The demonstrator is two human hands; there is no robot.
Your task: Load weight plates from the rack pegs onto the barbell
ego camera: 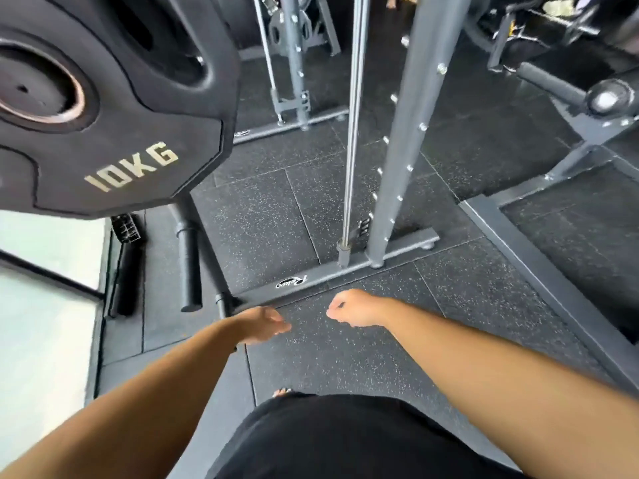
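At upper left, the weight plate (114, 133) (black rubber, many-sided rim, metal-ringed hub, marked 10KG) sits above the speckled rubber floor (345, 357). Well below and right of it, the left hand (262, 324) is relaxed and empty; the right hand (349, 307) is curled, holding nothing.

Open floor mat (345, 357) fills the lower centre. A weight plate (103, 150) blocks the upper left, with a bare peg (188, 267) jutting below it. A rod (353, 133) and an upright post (403, 150) bar the centre.
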